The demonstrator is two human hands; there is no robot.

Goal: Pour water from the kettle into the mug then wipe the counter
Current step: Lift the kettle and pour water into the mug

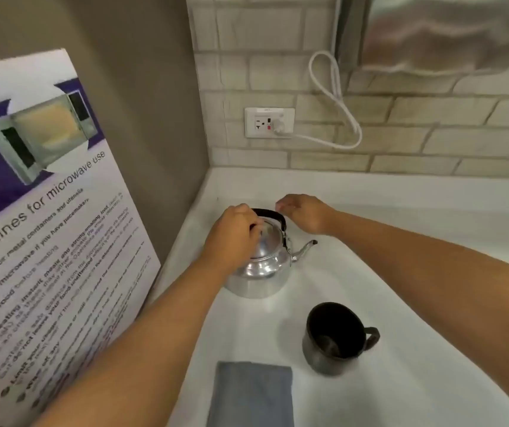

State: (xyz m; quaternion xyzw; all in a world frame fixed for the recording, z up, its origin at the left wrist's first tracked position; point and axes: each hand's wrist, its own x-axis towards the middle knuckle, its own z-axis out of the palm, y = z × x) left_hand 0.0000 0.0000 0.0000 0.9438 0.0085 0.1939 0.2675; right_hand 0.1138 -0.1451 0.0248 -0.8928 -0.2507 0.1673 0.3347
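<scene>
1. A silver metal kettle (pixel 259 269) stands upright on the white desk (pixel 401 272), near the corner where the brick-tile wall (pixel 401 124) meets a plain side wall. Its spout (pixel 305 249) points to the right, and its black handle (pixel 273 217) arches over the lid.
2. The left hand (pixel 231 238) rests on top of the kettle, its fingers (pixel 254 227) curled down on the lid (pixel 267 241) beside the handle's left end; whether they pinch the knob is hidden.
3. The right hand (pixel 304 212) hovers just behind the handle's right end, its fingers loosely bent and released, grasping nothing.
4. A black mug (pixel 334 337) stands upright on the desk nearer the person and to the right of the kettle, well apart from it, with its handle turned right.
5. A folded blue-grey cloth (pixel 251 396) lies flat at the near edge, left of the mug.
6. A microwave-guidelines poster (pixel 47 226) leans at the left.
7. A white plug and cord (pixel 333 97) sit in the wall socket (pixel 264 122) above the desk.
</scene>
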